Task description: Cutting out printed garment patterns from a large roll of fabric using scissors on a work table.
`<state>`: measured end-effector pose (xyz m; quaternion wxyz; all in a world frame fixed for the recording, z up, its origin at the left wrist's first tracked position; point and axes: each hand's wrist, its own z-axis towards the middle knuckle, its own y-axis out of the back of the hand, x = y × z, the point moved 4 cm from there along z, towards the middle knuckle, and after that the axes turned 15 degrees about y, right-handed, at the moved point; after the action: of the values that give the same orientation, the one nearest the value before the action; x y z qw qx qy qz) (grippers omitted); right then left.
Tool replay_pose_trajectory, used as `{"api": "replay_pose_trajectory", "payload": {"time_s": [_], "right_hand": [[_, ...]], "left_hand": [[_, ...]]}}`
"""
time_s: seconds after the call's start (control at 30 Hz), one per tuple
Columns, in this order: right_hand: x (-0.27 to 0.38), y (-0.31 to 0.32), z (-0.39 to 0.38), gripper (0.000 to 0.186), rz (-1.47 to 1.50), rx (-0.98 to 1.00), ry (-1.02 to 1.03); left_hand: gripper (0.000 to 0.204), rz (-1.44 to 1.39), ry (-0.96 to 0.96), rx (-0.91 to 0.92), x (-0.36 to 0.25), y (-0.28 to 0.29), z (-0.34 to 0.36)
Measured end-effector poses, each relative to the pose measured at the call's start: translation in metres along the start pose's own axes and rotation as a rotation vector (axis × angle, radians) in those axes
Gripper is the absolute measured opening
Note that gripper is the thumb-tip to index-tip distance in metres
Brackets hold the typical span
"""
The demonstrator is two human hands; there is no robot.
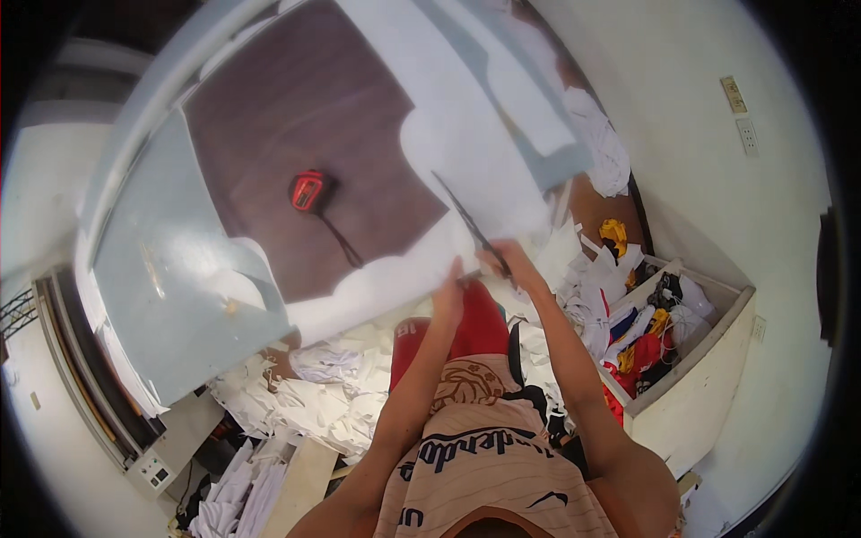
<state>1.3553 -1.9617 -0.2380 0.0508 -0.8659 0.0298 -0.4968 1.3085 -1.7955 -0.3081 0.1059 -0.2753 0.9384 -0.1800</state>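
My right hand is closed around the handles of dark-handled scissors, whose long blades point up and left over a white sheet. Close to its left, my left hand pinches the near edge of that sheet. On the table, a dark brown piece of fabric with curved cut-outs lies on the white material. A red and black tape measure rests on the brown piece, its wrist strap stretching toward me.
The table's pale blue-grey top shows at the left. White scraps are heaped below its near edge. To the right stands a wooden bin of coloured cloth, beside a wall with outlets. A long roller machine is at the left.
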Motion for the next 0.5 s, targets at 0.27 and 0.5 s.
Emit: {"api": "replay_pose_trajectory", "payload": {"time_s": [0.27,0.5], "right_hand": [[0.033,-0.048,0.058,0.048,0.019,-0.081,0.135],[0.025,-0.061,0.069,0.047,0.115,-0.132,0.125]], "left_hand": [[0.022,0.082,-0.080,-0.001,-0.004,0.002,-0.001],[0.026,-0.076,0.002,0.106,-0.016,-0.007,-0.023]]}}
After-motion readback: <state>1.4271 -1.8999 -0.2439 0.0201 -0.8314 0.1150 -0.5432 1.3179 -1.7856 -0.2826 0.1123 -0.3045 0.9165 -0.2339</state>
